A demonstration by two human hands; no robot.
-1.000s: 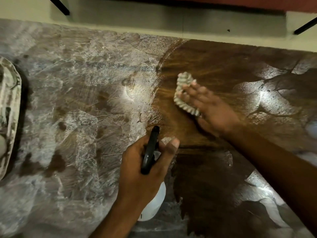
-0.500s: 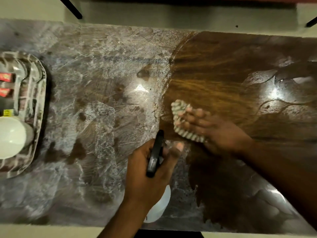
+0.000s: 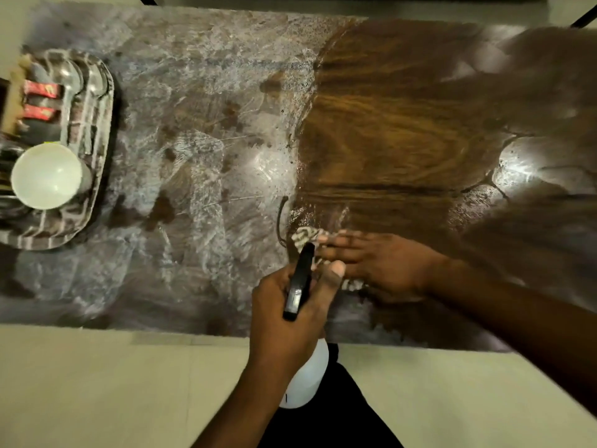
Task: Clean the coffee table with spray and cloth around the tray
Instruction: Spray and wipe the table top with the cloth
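Nearest us, at the near edge of the bench (image 3: 200, 176), the left hand (image 3: 284, 321) keeps its fingers curled round the spray bottle (image 3: 307, 373), thumb up beside the black trigger head, the white body hanging just past the edge. It has barely shifted over the last second. Just beyond it, the right hand (image 3: 381, 266) lies with straight fingers pressed flat on the striped cloth (image 3: 305, 236), and here we see the change: the cloth has been drawn from the middle of the bench down toward the near edge, along the border between wiped and unwiped surface. We take this as one pulling stroke ending, which carries the dark, clean wood closer to the near edge. Farther out, the right half shows bare grain with a few wet patches near the right end, while the left half is still filmed with whitish smear. At the left end sits the tray (image 3: 100, 130) with a white bowl (image 3: 45, 176), so we judge most of the ground around it remains to be wiped.
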